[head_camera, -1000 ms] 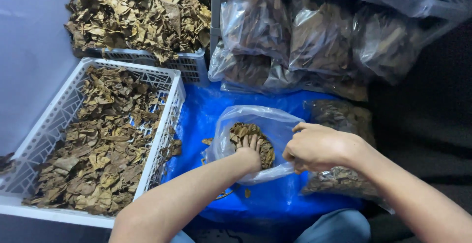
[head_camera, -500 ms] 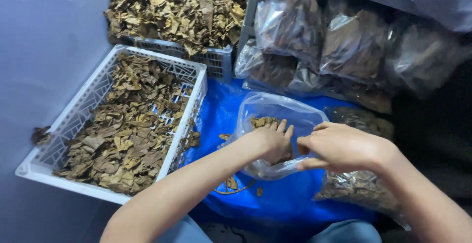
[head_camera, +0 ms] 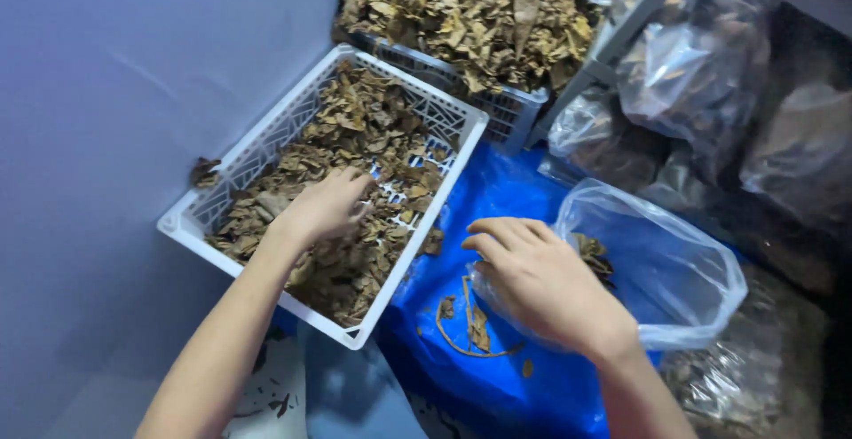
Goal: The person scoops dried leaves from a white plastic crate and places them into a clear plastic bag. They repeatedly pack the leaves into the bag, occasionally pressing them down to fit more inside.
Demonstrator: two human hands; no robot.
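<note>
I am seeing my left hand [head_camera: 324, 208] lying in the basket [head_camera: 266, 150] of dried leaves [head_camera: 355, 137], open bag [head_camera: 657, 261] sitting right of it under my right hand [head_camera: 541, 284], second basket [head_camera: 497, 102] standing behind, filled bags [head_camera: 701, 75] resting far right

The white slatted basket [head_camera: 266, 150] lies tilted at nine o'clock, half full of dry brown leaves [head_camera: 355, 137]. At three o'clock a clear plastic bag [head_camera: 674, 270] lies open, few leaves inside.

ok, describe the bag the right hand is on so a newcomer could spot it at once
Start at the blue sheet right of the white slotted crate. On it lies a clear plastic bag, mouth held by the right hand. Unlike the stuffed bags stacked behind, it is nearly empty, with only a few dried leaves inside.
</note>
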